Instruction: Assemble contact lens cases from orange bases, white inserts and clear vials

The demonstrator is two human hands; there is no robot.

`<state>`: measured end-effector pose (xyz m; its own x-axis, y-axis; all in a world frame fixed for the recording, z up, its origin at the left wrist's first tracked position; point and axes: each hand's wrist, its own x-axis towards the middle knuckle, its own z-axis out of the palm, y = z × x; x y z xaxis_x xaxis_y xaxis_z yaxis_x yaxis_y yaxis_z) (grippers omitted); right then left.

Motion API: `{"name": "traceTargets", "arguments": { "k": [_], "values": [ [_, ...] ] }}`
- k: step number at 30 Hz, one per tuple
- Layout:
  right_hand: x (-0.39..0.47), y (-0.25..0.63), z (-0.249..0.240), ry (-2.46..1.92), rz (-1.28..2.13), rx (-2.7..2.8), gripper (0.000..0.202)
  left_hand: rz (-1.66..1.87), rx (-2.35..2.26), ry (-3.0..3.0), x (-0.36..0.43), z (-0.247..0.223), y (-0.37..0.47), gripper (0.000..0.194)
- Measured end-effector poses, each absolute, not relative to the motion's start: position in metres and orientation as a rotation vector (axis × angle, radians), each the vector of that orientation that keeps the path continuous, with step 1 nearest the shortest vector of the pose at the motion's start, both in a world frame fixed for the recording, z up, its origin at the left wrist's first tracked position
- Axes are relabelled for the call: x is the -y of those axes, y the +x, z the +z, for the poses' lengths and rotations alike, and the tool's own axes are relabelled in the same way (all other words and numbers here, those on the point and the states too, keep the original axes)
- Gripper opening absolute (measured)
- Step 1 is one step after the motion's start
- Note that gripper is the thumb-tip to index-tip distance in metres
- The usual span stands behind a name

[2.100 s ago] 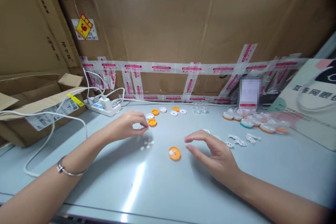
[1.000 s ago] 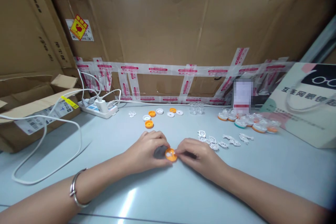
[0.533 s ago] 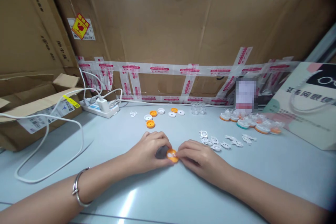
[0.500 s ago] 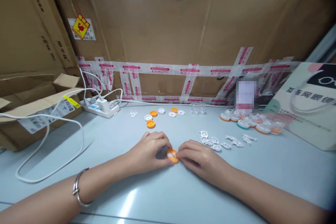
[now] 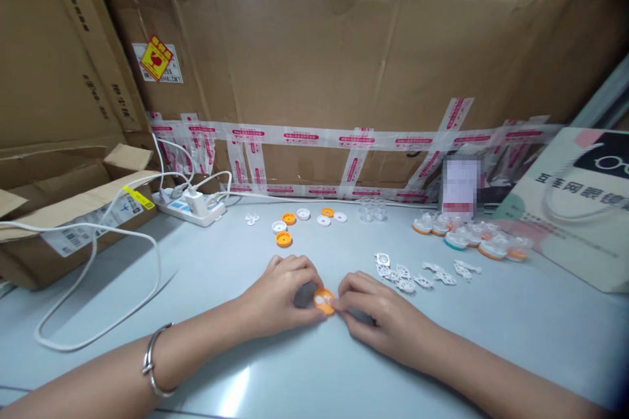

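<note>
My left hand point(image 5: 285, 291) is closed around the left side of a shallow orange round cap point(image 5: 318, 310), its thumb and fingers on the rim. Inside the cap lies a small white plastic piece point(image 5: 320, 300) with rounded lobes. My right hand point(image 5: 378, 308) reaches in from the right with curled fingers, and its fingertips pinch at the piece by the cap's right edge. Part of the piece is hidden by those fingertips. Behind my right hand lie several white openwork plastic parts point(image 5: 403, 272).
Orange caps point(image 5: 284, 239) and white discs point(image 5: 303, 214) lie farther back, near a small white lobed part point(image 5: 251, 218). Clear domes point(image 5: 372, 210) and capped clear pieces point(image 5: 493, 250) stand right. A power strip point(image 5: 209, 215), looping cable point(image 5: 157, 255) and cardboard box point(image 5: 29, 255) occupy the left.
The view has tilted up a little, so everything sits slightly lower. Both hands stay at the orange cap; my right fingers have shifted slightly at its edge.
</note>
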<state>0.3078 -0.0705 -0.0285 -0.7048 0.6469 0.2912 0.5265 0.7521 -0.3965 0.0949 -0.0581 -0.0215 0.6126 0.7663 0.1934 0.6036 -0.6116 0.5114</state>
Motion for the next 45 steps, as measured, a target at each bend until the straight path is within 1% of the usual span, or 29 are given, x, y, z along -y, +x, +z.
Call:
{"name": "traceTargets", "arguments": {
  "k": [5,9,12,16,21,23,30,34,40,45],
  "values": [
    [0.070,0.307,-0.026,-0.882,0.526,2.359,0.021,0.583,-1.097,2.403,0.058,-0.020,0.094,0.023],
    [0.055,0.313,-0.016,-0.975,0.567,2.128,0.017,0.599,-1.137,2.374,0.058,-0.022,0.092,0.022],
    [0.034,0.317,-0.006,-1.111,0.556,2.045,0.013,0.607,-1.163,2.355,0.057,-0.021,0.090,0.027],
    [0.007,0.310,0.004,-1.137,0.533,2.166,0.012,0.608,-1.212,2.383,0.049,-0.014,0.082,0.037],
    [-0.006,0.285,0.003,-1.049,0.515,2.317,0.013,0.690,-1.539,2.434,0.018,-0.011,0.054,0.021],
    [-0.004,0.281,0.002,-1.043,0.539,2.334,0.013,0.737,-1.630,2.415,0.005,-0.014,0.043,0.019],
    [0.022,0.307,0.000,-1.106,0.654,2.266,0.014,0.776,-1.587,2.388,-0.008,-0.015,0.035,0.018],
    [0.036,0.323,-0.007,-1.159,0.711,2.247,0.015,0.812,-1.461,2.401,-0.020,-0.020,0.036,0.019],
    [0.041,0.327,-0.010,-1.061,0.721,2.255,0.015,0.803,-1.386,2.375,-0.041,-0.033,0.039,0.010],
    [0.045,0.326,-0.001,-1.085,0.707,2.183,0.016,0.949,-1.356,2.206,-0.025,-0.013,0.044,0.015]
  ]
}}
